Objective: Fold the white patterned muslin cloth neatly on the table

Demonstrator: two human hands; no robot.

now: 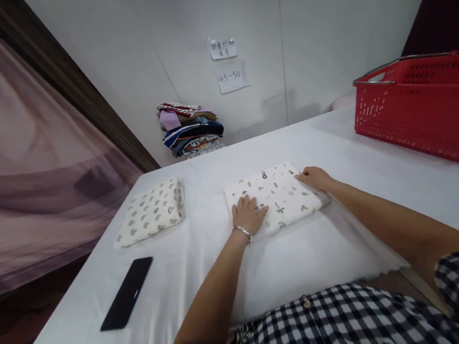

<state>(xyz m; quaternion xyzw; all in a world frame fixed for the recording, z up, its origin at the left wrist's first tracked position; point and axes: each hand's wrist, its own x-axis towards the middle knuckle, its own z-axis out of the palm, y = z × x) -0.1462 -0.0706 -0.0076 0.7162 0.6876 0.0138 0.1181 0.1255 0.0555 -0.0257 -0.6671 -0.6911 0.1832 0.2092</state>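
A folded white cloth point(280, 190) printed with small grey-green and dark motifs lies before me on the table. My left hand point(248, 214) rests flat on its left part, fingers spread, a bracelet at the wrist. At the cloth's right edge, my right hand point(314, 178) has its fingers closed on the border; the thumb is partly hidden. A thin translucent whitish sheet point(309, 260) spreads from beneath the cloth toward my body; whether it is a bag I cannot tell. Farther left lies a second folded cloth point(150, 213), cream with grey-green prints.
A flat black object point(127, 293) lies at the left on the white-covered table point(186, 290). To the right stands a red plastic basket point(424, 107) with a metal handle. Folded textiles point(192, 129) are stacked by the back wall, and a pink curtain point(27, 148) hangs at the left.
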